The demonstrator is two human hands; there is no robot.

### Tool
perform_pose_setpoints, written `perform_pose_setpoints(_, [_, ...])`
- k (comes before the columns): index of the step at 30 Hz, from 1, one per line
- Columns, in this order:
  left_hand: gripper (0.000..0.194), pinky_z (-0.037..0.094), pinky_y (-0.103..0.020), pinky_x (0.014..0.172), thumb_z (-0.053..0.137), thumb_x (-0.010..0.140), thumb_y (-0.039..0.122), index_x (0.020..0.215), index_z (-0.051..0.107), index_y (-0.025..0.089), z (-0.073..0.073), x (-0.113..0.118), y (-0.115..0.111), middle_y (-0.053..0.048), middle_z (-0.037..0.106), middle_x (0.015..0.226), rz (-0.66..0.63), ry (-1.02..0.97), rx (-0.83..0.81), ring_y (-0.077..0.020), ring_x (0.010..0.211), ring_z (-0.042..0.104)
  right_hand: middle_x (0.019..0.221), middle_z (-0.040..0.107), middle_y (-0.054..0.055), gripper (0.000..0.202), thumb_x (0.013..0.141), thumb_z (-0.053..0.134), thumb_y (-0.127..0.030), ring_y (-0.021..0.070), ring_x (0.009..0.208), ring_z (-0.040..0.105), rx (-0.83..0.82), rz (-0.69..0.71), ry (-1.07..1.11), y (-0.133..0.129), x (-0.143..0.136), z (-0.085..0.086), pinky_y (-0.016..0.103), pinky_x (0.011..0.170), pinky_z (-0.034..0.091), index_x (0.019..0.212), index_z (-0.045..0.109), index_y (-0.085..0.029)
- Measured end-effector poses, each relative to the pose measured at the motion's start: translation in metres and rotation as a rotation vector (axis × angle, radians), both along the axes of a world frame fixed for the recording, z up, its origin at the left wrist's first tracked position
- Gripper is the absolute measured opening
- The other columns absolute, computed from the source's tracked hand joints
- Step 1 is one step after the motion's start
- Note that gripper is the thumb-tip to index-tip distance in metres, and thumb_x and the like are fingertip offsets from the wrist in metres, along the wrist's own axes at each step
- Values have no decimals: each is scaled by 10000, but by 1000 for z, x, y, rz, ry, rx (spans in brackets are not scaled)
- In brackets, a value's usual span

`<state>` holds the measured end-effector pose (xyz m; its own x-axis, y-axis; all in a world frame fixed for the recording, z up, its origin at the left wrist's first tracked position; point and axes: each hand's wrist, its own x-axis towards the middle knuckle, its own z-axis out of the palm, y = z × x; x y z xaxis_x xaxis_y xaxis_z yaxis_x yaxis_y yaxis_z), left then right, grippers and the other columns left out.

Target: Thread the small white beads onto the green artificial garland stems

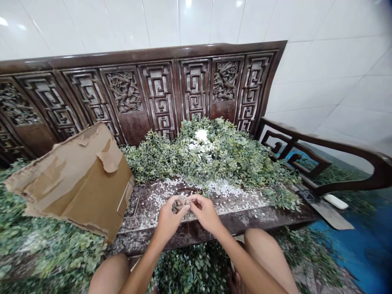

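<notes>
My left hand (169, 217) is closed around what looks like a small leafy sprig (178, 206), partly hidden by the fingers. The fingertips of my right hand (204, 213) pinch together right beside it; whatever they grip is too small to make out. Both hands meet above the front of a dark wooden bench seat (220, 220). Scattered over the seat just beyond them are many small white round pieces (223, 189). Behind these lies a large heap of green artificial-looking foliage (245, 163), with a white pile of pieces (201, 136) near its top.
A torn cardboard piece (82, 183) leans at the left, among more foliage (55, 249). The bench's carved back (128, 92) and curved armrest (346, 152) bound the seat. On the right are a flat grey panel (332, 214) and a white oblong object (336, 201). Greenery also lies below, between my knees.
</notes>
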<state>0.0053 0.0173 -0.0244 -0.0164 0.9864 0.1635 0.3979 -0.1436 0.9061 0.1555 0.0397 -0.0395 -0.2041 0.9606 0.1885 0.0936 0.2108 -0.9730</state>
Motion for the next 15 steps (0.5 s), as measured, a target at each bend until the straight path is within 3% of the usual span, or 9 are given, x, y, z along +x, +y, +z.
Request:
perform_pose_setpoints(7, [195, 480, -324, 811, 599, 796, 317, 874, 711, 179, 2, -5, 1, -54, 733, 881, 24, 34, 9, -223, 854, 645, 851, 685, 47, 174, 880, 530, -215, 169, 781, 621, 208, -14, -256, -4, 4, 8, 267, 724, 457, 853, 702, -199])
perform_pose_setpoints(11, [238, 474, -283, 723, 569, 825, 372, 829, 716, 185, 7, -7, 0, -27, 725, 786, 29, 43, -18, -211, 778, 638, 782, 693, 49, 163, 852, 562, -214, 181, 713, 623, 140, -9, -359, 0, 6, 0, 281, 683, 464, 883, 721, -194])
perform_pose_setpoints(15, [285, 471, -264, 661, 544, 844, 394, 773, 713, 177, 10, -6, -1, -24, 708, 705, 4, 23, -32, -208, 715, 653, 710, 686, 27, 142, 828, 589, -239, 165, 631, 614, 36, -37, -291, 3, 4, -4, 259, 610, 462, 894, 696, -173])
